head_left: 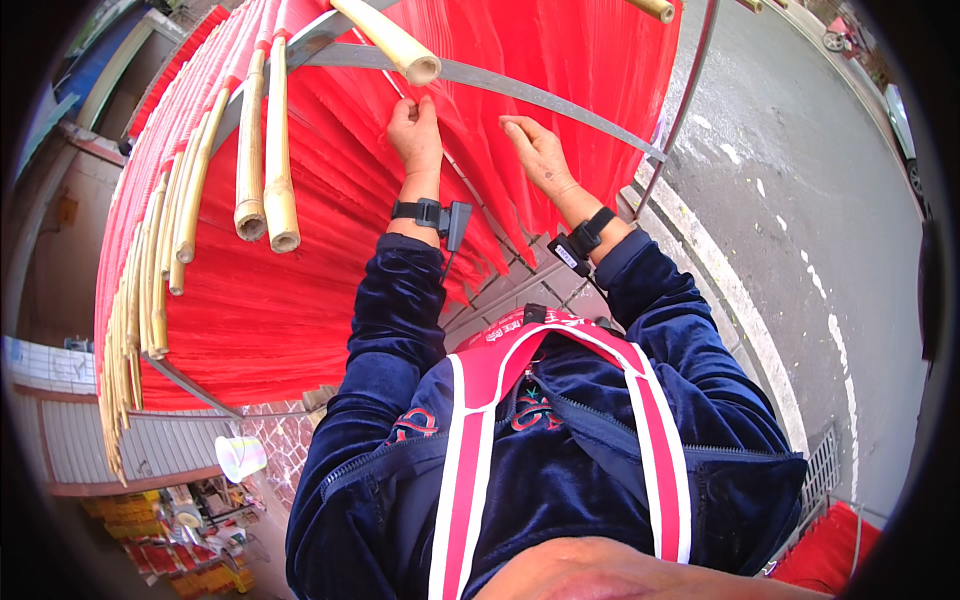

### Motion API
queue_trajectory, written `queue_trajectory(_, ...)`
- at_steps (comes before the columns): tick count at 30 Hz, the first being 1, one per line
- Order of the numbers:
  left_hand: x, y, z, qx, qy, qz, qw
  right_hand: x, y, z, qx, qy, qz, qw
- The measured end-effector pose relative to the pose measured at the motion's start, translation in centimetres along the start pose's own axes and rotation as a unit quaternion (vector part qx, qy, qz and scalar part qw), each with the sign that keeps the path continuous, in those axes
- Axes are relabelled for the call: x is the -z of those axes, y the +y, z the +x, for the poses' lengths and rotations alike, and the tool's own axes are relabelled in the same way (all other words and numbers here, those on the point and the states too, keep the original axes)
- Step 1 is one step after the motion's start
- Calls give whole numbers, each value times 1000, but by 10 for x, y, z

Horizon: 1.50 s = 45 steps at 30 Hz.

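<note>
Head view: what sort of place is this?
Outdoors, probably a roadside pavement: a grey road with white markings, a pale kerb along it, and red sheets hanging on bamboo poles.

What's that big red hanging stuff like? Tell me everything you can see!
The red sheets look like thin cloth or paper, bright red, packed side by side in many narrow folds. They seem to hang from bamboo poles resting on a metal frame. Some lower ends make uneven tips. The left hand and right hand are up in front of them; I can't tell whether either holds any.
</note>
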State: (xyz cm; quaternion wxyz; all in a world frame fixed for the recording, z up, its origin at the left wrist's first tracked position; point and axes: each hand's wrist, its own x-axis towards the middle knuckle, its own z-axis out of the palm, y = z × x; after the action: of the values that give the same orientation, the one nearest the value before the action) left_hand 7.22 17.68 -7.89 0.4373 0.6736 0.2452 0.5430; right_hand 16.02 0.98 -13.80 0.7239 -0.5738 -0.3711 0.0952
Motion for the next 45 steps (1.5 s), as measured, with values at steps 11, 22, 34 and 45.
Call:
queue_trajectory(11, -9, 21, -20, 127, -11, -93, 987, -40, -3, 63, 43, -76, 13, 996)
queue_trajectory(22, -4, -2, -39, 142, 24, -40, 989, -51, 19, 68, 11, -37, 92, 995)
queue_trajectory(34, 43, -8, -30, 120, 16, -21, 992, -65, 17, 68, -100, 114, 211, 966)
queue_trajectory(45, 30, -17, -27, 87, -14, 105, 991, -65, 34, 60, -11, 4, 97, 995)
